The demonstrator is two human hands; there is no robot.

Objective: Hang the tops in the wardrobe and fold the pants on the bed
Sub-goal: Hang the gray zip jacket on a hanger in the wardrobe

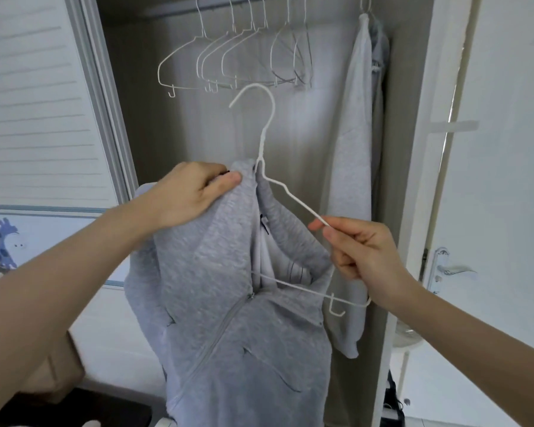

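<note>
**Grey hoodie half on the hanger, in front of the open wardrobe**

Closest to us, the grey zip hoodie [228, 303] hangs in mid-air just in front of the wardrobe [154, 118] opening, heathered grey fabric, zipper running diagonally down its front, the body drooping in loose folds toward the bottom of the view. A white wire hanger [270, 140] is partly inside it: one shoulder is buried under the cloth on the left, the other shoulder and the bottom bar with its little hook stick out bare on the right, and the hook points up toward the rail.

The left hand [185, 195] reaches in from the lower left, forearm angled upward, fingers curled and thumb pressed down, gripping the hoodie's collar right at the hanger's neck. The right hand [361, 251] comes in from the lower right, fingers curled, pinching the bare right shoulder wire between thumb and forefinger.

Behind them, inside the wardrobe, a row of empty wire hangers [228, 53] hangs on the rail, and to their right a pale grey garment [352, 167] already hangs there.
</note>
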